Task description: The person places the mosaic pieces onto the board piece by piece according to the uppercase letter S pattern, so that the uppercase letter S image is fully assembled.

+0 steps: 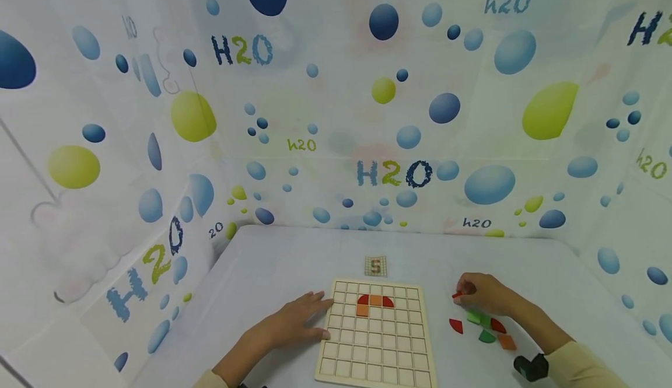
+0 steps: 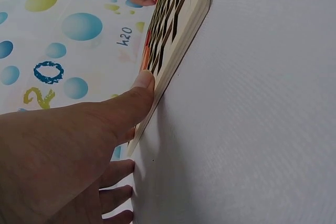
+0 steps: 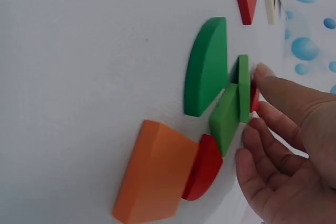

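A wooden grid board (image 1: 389, 357) lies flat, bearing two red quarter-circle pieces and two orange square pieces in its upper cells. My left hand (image 1: 296, 321) touches the board's left edge with fingers spread; in the left wrist view its thumb (image 2: 143, 83) rests on the rim. To the right of the board, my right hand (image 1: 485, 294) pinches a red piece (image 3: 255, 95) between thumb and finger, mostly hidden by them. Below that hand lie light green squares (image 3: 226, 119), a dark green quarter circle (image 3: 206, 69), an orange square (image 3: 155, 174) and a red piece (image 3: 203, 169).
Another red quarter circle (image 1: 457, 325) lies apart, between the board and the other loose pieces. A small pattern card (image 1: 375, 266) sits behind the board. The white table (image 1: 294, 248) meets a printed curtain (image 1: 336, 114) at the back.
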`<state>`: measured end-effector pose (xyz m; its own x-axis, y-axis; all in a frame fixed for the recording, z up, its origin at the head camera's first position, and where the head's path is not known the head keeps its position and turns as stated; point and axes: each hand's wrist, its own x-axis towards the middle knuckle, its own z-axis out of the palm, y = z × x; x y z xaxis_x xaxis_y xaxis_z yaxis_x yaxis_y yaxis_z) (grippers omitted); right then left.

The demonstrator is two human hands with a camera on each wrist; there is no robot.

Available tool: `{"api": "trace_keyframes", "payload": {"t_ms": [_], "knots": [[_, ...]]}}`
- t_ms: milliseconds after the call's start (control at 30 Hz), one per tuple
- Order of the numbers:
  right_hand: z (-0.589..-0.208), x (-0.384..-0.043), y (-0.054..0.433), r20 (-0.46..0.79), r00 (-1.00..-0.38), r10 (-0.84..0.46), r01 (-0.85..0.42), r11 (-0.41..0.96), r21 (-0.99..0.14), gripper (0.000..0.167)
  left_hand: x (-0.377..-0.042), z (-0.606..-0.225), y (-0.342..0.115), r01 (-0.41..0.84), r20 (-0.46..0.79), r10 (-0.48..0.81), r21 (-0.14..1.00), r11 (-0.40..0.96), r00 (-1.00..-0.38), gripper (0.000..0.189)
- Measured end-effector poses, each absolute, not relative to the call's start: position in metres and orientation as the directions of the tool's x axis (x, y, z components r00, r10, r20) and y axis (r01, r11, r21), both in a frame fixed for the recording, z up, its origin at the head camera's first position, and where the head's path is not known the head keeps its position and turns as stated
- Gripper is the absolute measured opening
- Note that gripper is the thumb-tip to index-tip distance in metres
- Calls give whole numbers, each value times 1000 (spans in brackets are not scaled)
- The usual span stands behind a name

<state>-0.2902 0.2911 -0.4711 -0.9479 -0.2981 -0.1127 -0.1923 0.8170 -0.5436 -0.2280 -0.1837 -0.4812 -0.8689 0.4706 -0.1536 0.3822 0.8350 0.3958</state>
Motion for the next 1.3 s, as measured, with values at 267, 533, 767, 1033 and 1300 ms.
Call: {"api": "trace_keyframes", "payload": {"t_ms": [267,533,767,1033,1300], "knots": [[-469,-291,294,-157,-938,-310,-174,809,-561,31,-228,-482,-183,379,-155,468,398,836,-870,80],[-469,-284,288,-120,-925,-361,-234,789,-568,22,-226,-480,-183,373,-159,465,401,837,-871,80],[-474,-285,286,-111,-940,-321,-220,823,-524,21,-225,-479,-185,382,-152,477,417,825,-865,79],[-471,-283,282,-80,-942,-326,-238,816,-526,20,-227,-479,-185,389,-150,486,421,819,-861,79],[-458,-278,253,-7,-914,-405,-339,776,-531,19,-227,-480,-185,378,-158,475,417,827,-866,80]]}}
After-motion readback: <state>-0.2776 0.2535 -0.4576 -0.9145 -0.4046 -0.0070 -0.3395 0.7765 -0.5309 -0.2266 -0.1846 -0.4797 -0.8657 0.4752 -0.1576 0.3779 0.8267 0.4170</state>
